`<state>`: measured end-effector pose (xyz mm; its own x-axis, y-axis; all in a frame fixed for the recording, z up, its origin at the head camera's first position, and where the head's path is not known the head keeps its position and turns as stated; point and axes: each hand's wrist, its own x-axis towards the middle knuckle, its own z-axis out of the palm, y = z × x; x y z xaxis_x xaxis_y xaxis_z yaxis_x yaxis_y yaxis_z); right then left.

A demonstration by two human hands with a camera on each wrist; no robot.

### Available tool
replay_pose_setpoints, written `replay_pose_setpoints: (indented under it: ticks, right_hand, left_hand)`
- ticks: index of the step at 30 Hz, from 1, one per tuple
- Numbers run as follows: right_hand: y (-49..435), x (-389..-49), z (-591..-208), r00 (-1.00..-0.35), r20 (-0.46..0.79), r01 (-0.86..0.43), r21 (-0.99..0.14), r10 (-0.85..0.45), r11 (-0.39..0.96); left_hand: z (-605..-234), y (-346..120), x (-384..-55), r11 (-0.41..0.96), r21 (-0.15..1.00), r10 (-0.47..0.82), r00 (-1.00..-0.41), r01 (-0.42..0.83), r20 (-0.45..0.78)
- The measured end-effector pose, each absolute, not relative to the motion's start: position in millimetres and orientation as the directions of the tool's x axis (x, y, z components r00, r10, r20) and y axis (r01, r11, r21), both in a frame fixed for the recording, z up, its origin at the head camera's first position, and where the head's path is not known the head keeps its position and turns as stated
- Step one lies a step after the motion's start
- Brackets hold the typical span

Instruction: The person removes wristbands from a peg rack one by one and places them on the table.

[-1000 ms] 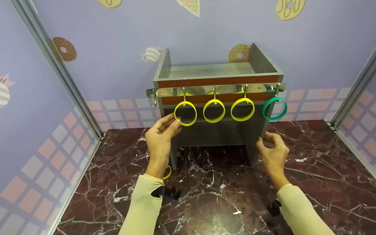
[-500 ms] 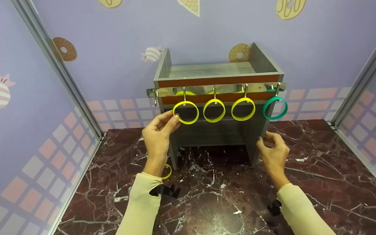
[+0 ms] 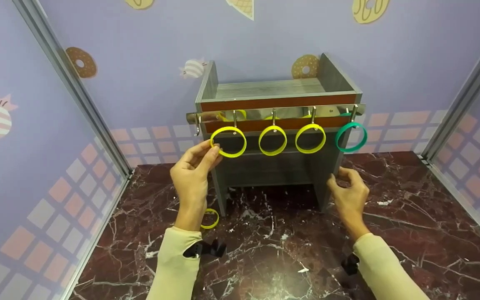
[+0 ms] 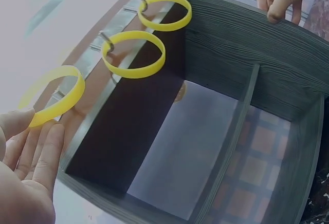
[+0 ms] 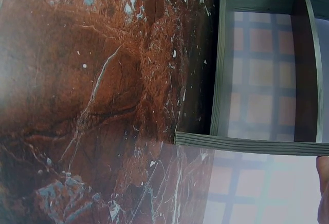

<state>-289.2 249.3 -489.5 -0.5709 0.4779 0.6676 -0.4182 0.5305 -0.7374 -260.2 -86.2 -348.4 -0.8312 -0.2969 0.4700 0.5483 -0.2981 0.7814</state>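
Note:
In the head view my left hand (image 3: 191, 179) pinches a yellow ring (image 3: 231, 156) between thumb and fingers at its lower left. This ring overlaps the second hook from the left on the metal hook rail (image 3: 261, 112); in the left wrist view the hook shows behind the yellow band (image 4: 77, 94). Two more yellow rings (image 3: 273, 153) (image 3: 311, 151) and a green ring (image 3: 351, 150) hang from the hooks to the right. My right hand (image 3: 349, 191) grips the front edge of the grey wooden shelf's right side panel (image 3: 335, 166), thumb and fingers on either side.
Another yellow ring (image 3: 210, 227) stands on the dark marbled table (image 3: 265, 254) by the shelf's left foot. The leftmost hook (image 3: 198, 126) bears no ring. Patterned walls (image 3: 140, 83) enclose the back and both sides.
My left hand has moved left, bringing the pinched yellow ring left and turning it more face-on to the head camera. The right hand and the other rings stay in place.

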Motion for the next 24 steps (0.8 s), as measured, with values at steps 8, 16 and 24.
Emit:
replay_pose_setpoints:
  ticks: [8,16,24]
  right_hand:
    - [250,-291,-490,-0.543,0.693,-0.450,-0.717,0.474,0.532]
    - [249,-291,-490,-0.551,0.682,-0.439,-0.727,0.481,0.528]
    - [248,-290,-490,-0.552,0.681,-0.439,-0.728,0.482,0.526]
  left_hand:
    - [-356,-101,-247,-0.328,0.773,-0.345,-0.831,0.543,0.437]
    - [-386,-120,-246,-0.335,0.798,-0.402,-0.842,0.501,0.359]
    - [-428,-141,-253,-0.323,0.848,-0.464,-0.851,0.421,0.246]
